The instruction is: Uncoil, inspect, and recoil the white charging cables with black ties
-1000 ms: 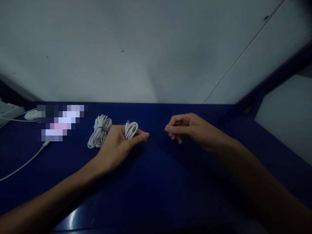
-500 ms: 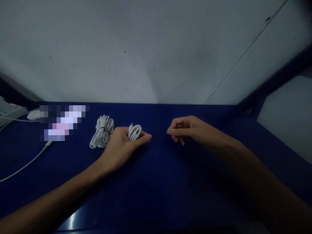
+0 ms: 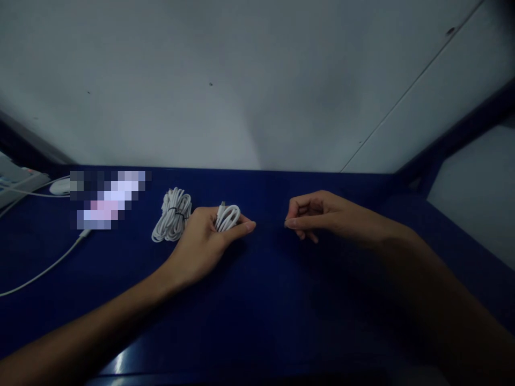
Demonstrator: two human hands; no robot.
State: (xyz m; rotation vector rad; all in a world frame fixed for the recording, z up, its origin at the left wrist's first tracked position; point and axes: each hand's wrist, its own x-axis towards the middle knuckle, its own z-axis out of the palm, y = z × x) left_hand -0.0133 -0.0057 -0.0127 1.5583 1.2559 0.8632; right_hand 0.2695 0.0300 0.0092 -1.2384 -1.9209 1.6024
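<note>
A coiled white charging cable (image 3: 227, 217), one metal plug pointing up, rests in my left hand (image 3: 203, 238). The thumb and fingers close around it, hiding its lower part. Across a short gap, my right hand (image 3: 316, 217) is in a pinch, thumb against forefinger. Something tiny and dark may be at its fingertips, too small to name. Just left of my left hand lie bundled white cables (image 3: 172, 215) bound with a dark tie, partly behind that hand.
A pixelated lit device (image 3: 115, 201) lies at the left with a white cord (image 3: 52, 279) plugged into it. Behind it are a white rounded item (image 3: 60, 186) and a white box (image 3: 20, 179). The blue tabletop (image 3: 249, 311) ends at a grey wall (image 3: 241, 107).
The view has shifted slightly, so everything sits a bit further right. My right hand has drawn a little away from my left, still pinched. My left hand keeps its hold on the coiled cable.
</note>
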